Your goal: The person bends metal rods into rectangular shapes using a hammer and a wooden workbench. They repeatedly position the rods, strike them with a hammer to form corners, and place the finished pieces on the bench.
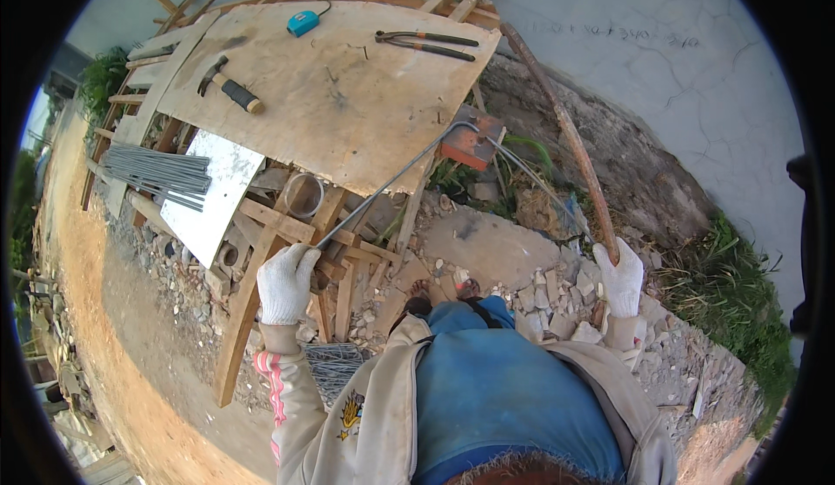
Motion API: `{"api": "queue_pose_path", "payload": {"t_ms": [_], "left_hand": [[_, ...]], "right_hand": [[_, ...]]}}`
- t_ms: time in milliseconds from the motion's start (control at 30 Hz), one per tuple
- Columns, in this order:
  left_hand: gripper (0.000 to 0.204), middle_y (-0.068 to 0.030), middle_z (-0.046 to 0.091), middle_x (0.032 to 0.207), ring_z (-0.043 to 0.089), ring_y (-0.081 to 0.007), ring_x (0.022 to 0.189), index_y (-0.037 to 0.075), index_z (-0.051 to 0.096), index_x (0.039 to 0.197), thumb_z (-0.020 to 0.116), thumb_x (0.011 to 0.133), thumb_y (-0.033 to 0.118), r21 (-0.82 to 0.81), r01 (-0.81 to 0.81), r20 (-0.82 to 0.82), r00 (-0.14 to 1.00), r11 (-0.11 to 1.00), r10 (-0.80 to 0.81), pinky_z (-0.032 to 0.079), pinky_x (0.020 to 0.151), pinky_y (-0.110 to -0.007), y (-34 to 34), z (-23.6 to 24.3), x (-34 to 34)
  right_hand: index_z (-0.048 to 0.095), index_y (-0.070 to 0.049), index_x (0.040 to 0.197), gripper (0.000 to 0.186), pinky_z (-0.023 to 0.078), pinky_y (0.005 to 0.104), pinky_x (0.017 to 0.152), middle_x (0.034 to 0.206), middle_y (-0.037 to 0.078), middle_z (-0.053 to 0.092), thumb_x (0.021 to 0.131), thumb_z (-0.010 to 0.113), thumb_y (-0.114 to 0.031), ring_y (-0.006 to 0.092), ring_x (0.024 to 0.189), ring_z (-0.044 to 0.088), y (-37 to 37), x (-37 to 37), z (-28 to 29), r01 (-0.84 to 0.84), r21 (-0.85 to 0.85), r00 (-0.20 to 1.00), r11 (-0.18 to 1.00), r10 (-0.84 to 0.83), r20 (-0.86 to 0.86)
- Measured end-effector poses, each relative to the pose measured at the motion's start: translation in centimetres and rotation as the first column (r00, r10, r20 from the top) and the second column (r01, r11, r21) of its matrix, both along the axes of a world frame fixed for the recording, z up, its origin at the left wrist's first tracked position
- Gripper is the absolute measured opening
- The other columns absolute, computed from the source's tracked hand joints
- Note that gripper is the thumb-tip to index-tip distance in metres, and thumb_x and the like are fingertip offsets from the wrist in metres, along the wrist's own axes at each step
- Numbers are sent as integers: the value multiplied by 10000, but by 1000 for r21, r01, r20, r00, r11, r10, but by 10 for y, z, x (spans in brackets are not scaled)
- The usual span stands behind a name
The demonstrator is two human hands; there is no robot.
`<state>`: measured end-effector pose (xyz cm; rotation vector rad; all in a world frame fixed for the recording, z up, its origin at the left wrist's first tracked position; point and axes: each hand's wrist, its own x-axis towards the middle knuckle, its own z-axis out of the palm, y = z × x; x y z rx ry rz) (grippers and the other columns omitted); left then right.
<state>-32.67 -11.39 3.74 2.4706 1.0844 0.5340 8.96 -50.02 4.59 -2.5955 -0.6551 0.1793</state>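
My left hand (285, 285), in a white glove, is closed around one end of a thin steel rod (383, 187). The rod slants up and away to a reddish-brown block (470, 149) at the near right corner of the plywood, where it curves over the top. From the block, thin metal lengths run down toward my right hand; whether they are all one rod I cannot tell. My right hand (621, 280), also gloved, grips the near part of a long rusty pipe (565, 124), whose far end rests near the plywood's far right corner.
On the plywood sheet (296, 128) lie a hammer (228, 85), orange-handled pincers (426, 44) and a small teal tool (303, 23). A bundle of steel rods (161, 172) lies left; more cut rods (333, 367) are by my left forearm. Rubble (548, 298) surrounds my feet.
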Motion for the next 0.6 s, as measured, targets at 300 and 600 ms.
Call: {"api": "queue_pose_path", "payload": {"t_ms": [300,600], "left_hand": [[259,-150,732,986,735,-356,906,76,762,1089,785,946,291,-77,-21,-99,995,997,13,569,789,-433,-31,-5,11],[292,-129,699,1112,687,-370,1050,142,768,1135,766,958,374,183,-9,221,975,983,-33,548,894,-488,-7,-11,188]], "right_hand": [[715,-15,1086,322,500,426,696,833,226,644,984,763,-316,427,739,592,5,7,4,-7,-54,997,998,12,78],[714,-53,1045,314,504,457,690,847,215,665,991,744,-361,464,788,627,23,8,-4,-58,29,995,998,55,78]]}}
